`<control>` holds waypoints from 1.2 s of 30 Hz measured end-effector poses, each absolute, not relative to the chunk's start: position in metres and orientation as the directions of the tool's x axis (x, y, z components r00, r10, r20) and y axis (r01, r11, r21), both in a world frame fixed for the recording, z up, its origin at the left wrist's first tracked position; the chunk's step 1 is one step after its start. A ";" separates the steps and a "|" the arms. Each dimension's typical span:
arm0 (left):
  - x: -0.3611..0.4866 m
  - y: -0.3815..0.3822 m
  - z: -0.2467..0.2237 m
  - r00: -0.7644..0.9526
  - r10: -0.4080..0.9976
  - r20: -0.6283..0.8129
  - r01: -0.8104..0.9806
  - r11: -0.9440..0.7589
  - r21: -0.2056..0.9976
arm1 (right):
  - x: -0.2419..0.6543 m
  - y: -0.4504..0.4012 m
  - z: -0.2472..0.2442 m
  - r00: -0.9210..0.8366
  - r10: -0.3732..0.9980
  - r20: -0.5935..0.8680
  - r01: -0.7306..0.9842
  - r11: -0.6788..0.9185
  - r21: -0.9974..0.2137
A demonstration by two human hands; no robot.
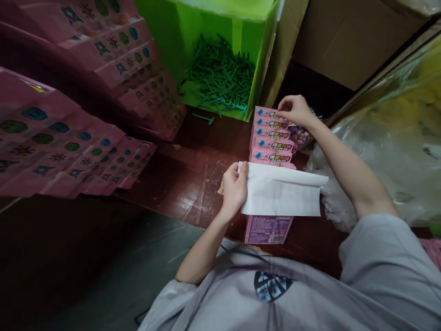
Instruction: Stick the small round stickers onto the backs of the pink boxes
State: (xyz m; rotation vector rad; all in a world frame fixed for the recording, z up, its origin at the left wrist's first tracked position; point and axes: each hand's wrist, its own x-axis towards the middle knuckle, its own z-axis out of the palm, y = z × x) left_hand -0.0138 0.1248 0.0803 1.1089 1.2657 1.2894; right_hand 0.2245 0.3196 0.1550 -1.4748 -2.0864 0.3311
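Note:
My left hand [235,188] is closed on the left edge of a white paper sheet [282,195], thumb on top. The sheet's top edge is curled over, and it covers part of a row of small pink boxes [274,145]. My right hand [296,110] is bent in a pinch above the farthest box of that row. Whatever its fingertips hold, if anything, is too small to make out. Below the sheet shows a purple printed box panel [268,229] with a barcode. Small purple packets [300,137] lie just right of the row, below my right hand.
Stacked pink boxes [69,147] fill the left side. A bright green bin [258,69] at the back holds many green T-shaped pieces [223,73]; one loose piece [204,119] lies before it. Cardboard [337,41] and a clear plastic bag [386,147] stand at right.

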 end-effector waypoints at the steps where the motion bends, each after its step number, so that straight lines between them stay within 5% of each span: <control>1: -0.014 0.124 0.081 -0.110 0.994 -0.021 -0.040 0.017 0.999 | 0.229 0.333 0.150 -0.248 0.940 0.235 0.804 0.335 -0.492; 5: -0.014 0.121 0.088 -0.107 0.994 -0.027 -0.058 0.021 0.998 | 0.231 0.351 0.137 -0.281 0.953 0.116 0.856 0.304 -0.418; 10: -0.011 0.122 0.095 -0.097 0.995 -0.015 -0.112 0.004 0.994 | 0.214 0.324 0.152 -0.278 0.916 0.290 0.921 0.340 -0.190; 13: -0.007 0.123 0.100 -0.109 0.994 0.010 -0.132 -0.024 0.991 | 0.186 0.282 0.170 -0.338 0.884 0.323 0.837 0.440 -0.327; 16: -0.003 0.123 0.102 -0.078 0.997 0.023 -0.161 -0.035 0.986 | 0.152 0.229 0.181 -0.561 0.806 0.190 0.633 0.565 -0.529; 19: 0.001 0.122 0.101 -0.069 0.997 0.022 -0.232 -0.037 0.972 | 0.130 0.189 0.182 -0.637 0.759 0.135 0.559 0.575 -0.597; 22: 0.003 0.122 0.096 -0.109 0.994 0.008 -0.326 -0.044 0.944 | 0.123 0.171 0.178 -0.616 0.765 0.189 0.577 0.601 -0.552; 28: -0.008 0.121 0.101 -0.036 0.995 -0.094 -0.474 0.066 0.878 | 0.125 0.165 0.172 -0.664 0.599 0.449 0.553 0.796 -0.245; 36: -0.027 0.124 0.099 -0.108 0.983 -0.150 -0.395 0.096 0.914 | 0.128 0.169 0.189 -0.678 0.545 0.494 0.380 0.834 -0.399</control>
